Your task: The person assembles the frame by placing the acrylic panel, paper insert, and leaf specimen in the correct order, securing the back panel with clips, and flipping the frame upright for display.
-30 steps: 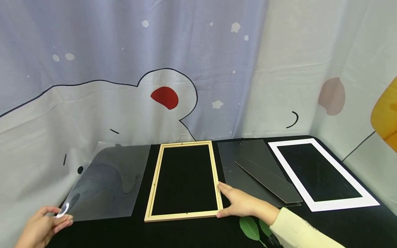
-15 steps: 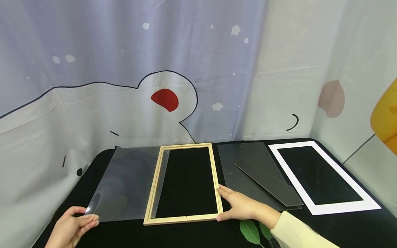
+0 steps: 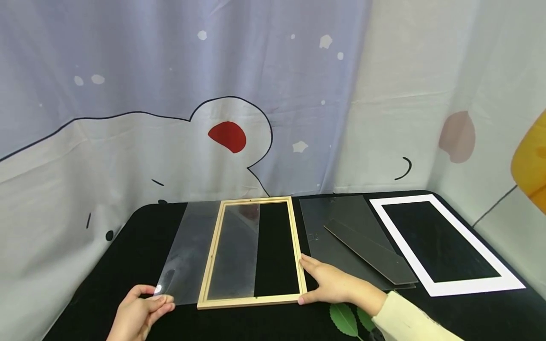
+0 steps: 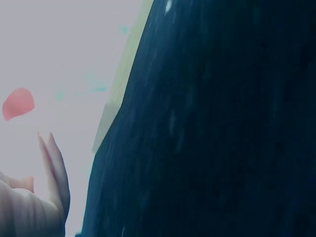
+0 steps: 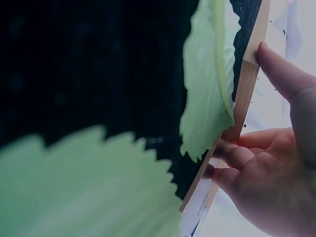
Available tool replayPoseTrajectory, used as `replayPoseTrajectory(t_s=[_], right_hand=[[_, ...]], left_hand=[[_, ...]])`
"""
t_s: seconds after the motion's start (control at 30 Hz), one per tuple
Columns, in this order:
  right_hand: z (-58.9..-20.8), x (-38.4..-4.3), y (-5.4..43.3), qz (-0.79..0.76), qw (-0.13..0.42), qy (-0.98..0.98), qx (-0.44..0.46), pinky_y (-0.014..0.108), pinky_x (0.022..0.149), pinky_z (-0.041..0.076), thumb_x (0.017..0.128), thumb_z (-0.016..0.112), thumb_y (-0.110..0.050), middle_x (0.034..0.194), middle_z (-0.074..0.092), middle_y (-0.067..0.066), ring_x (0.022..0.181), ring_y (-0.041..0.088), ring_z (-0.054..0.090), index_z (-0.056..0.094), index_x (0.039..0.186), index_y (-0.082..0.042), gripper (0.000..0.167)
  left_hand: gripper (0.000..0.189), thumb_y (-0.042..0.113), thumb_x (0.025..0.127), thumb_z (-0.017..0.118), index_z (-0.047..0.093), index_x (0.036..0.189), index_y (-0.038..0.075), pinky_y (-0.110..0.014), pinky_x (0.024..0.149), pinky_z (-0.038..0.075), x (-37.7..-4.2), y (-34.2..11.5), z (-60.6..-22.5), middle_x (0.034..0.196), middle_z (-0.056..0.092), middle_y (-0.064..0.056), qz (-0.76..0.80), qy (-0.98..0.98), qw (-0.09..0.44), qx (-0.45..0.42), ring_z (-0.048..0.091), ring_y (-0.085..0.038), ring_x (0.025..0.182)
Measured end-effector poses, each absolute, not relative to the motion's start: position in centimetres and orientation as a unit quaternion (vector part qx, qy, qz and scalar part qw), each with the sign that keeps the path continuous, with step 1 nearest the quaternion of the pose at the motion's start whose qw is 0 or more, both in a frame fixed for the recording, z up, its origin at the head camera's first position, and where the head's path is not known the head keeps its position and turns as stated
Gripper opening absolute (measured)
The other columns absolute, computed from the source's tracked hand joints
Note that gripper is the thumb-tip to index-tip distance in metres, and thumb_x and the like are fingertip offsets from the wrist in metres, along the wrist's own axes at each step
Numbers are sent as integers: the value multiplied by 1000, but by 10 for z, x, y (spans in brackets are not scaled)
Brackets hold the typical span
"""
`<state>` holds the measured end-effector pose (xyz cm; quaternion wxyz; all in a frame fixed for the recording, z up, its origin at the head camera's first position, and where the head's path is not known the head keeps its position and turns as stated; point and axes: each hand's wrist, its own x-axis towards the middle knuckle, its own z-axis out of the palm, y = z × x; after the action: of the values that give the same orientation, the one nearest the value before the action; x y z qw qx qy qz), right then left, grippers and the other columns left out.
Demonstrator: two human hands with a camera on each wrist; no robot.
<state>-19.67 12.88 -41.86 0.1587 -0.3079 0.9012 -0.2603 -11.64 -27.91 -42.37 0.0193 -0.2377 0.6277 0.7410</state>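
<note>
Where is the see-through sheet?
In the head view, the see-through sheet is left of centre, its near-left corner pinched by the left hand, its right part overlapping the wooden frame.

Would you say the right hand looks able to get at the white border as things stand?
Probably yes: nothing appears to cover the white border, though the right hand touches the wooden frame and would cross the grey boards.

A clear, rectangular plastic sheet (image 3: 187,255), its near left corner pinched in the left hand (image 3: 138,311), reaches partway across the opening of a pale, rectangular wooden frame (image 3: 273,300); whether it passes over or under the left rail is unclear. The frame lies flat, its near right corner touched by the right hand (image 3: 329,282).
</note>
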Motion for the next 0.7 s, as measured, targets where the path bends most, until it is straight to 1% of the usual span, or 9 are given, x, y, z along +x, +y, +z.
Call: replayPoseTrajectory(t_s=[0.17, 0.47, 0.7], right_hand=[[-417, -198, 129, -260, 158, 901, -309, 51, 109, 31, 79, 76, -45, 154, 27, 21, 140, 34, 32, 34, 143, 11, 96], [-417, -197, 129, -258, 160, 900, -313, 51, 109, 31, 79, 75, -45, 154, 27, 22, 140, 34, 32, 33, 143, 11, 95], [-417, -196, 129, -257, 157, 901, -313, 51, 109, 31, 79, 75, -45, 154, 27, 22, 139, 34, 32, 34, 143, 11, 95]], left_hand=[[31, -20, 87, 47, 30, 108, -5, -26, 71, 56, -118, -257, -423, 78, 64, -12, 741, 631, 12, -229, 69, -17, 70], [30, -20, 86, 46, 30, 108, -7, -25, 69, 56, -122, -225, -424, 79, 61, -15, 738, 636, 1, -227, 68, -15, 69], [28, -18, 89, 46, 30, 110, -8, -26, 69, 56, -126, -209, -425, 84, 58, -21, 736, 640, 3, -220, 69, -18, 72]])
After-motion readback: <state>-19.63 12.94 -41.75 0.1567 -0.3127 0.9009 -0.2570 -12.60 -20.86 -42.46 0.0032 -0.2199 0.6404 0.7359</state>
